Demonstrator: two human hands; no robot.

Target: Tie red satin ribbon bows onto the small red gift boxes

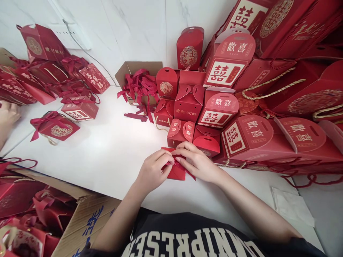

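A small red gift box (177, 174) lies on the white table in front of me, partly covered by both hands. My left hand (154, 168) is closed at the box's left side, its thumb and fingers pinching a dark red ribbon (175, 162). From the right, my right hand (193, 160) reaches over the box with fingers bent onto the same ribbon. The ribbon's exact shape under the fingers is hidden. Just behind my hands stand a small red box with white characters (180, 131) and a red box with a rounded flap (207, 144).
Stacked red gift boxes (222, 107) crowd the right side. An open cardboard box (158, 65) holds ribbons (140, 84). Ribboned boxes (60, 125) lie to the left, near another person's hand (9, 114). A large carton (83, 221) of red boxes stands front left.
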